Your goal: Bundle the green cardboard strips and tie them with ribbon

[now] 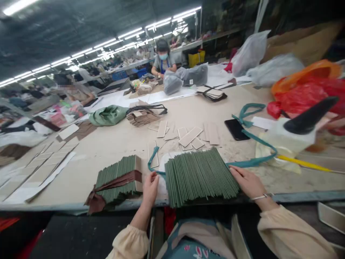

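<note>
A wide row of dark green folded pieces (199,176), standing tightly packed on edge, lies at the table's front edge. A teal cloth strip (262,162) runs behind and under it and sticks out on both sides. At the row's left side, my left hand (150,189) is closed, its fingertips pinching the strip's short end. My right hand (249,183) is at the right side, fingers drawn together on the strip where it meets the row. To the left sits a smaller green bundle (117,178), tied with a brown cloth strip (118,181).
Beige flat pieces (190,136) lie scattered behind the row. A black phone (237,129), a white container with a black tip (293,133) and red plastic bags (309,95) are on the right. A green cloth bundle (107,116) lies farther back. Co-workers sit across the table.
</note>
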The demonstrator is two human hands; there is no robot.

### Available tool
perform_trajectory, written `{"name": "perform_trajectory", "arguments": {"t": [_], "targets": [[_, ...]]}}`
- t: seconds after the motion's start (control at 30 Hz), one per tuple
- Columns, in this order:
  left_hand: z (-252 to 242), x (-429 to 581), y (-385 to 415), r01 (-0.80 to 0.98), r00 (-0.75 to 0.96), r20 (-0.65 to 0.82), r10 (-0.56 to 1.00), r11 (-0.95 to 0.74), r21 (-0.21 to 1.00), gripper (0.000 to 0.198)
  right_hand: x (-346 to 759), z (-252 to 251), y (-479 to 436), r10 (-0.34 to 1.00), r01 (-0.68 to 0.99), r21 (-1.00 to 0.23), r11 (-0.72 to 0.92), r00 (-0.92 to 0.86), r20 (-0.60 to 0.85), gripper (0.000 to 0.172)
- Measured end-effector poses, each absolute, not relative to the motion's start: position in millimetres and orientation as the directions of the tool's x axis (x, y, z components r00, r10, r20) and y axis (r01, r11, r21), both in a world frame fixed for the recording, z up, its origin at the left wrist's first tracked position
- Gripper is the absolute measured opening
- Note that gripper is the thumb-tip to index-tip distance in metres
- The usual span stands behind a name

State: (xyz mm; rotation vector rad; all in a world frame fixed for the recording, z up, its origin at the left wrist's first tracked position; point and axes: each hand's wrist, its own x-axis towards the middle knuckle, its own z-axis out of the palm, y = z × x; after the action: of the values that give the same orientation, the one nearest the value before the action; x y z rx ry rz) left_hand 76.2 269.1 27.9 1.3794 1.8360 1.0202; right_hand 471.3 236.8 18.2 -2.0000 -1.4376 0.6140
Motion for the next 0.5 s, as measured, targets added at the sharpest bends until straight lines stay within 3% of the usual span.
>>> {"name": "perform_trajectory", "arguments": {"t": [0.1, 0.2, 0.33, 0.43, 0.5], "targets": [[30, 75, 262, 0.741, -0.150, 0.089, 0.985, 0.052, 0.669, 0.046, 476, 20, 239, 0.933, 0.704, -0.630, -0.327, 0.346, -0.098, 0.049], [41, 80, 265, 0.925, 0.048, 0.233, 0.971, -0.131, 0.356, 0.059, 472, 27, 240, 0.929, 0.713, -0.609, -0.349, 0.348, -0.124, 0.047], [50, 79, 283, 0.981, 0.186, 0.131, 0.974, -0.192, 0.032, 0.038, 465, 35, 241, 0.928, 0.701, -0.629, -0.334, 0.363, -0.088, 0.040], [52, 75, 295, 0.974, 0.222, 0.021, 0.975, -0.221, -0.049, 0.026, 468, 34, 242, 0.892, 0.699, -0.603, -0.385, 0.449, -0.048, 0.037], [56, 72, 299, 0.971, 0.236, -0.067, 0.969, -0.238, -0.024, 0.026, 475, 31, 242, 0.847, 0.692, -0.574, -0.437, 0.532, -0.004, 0.039]]}}
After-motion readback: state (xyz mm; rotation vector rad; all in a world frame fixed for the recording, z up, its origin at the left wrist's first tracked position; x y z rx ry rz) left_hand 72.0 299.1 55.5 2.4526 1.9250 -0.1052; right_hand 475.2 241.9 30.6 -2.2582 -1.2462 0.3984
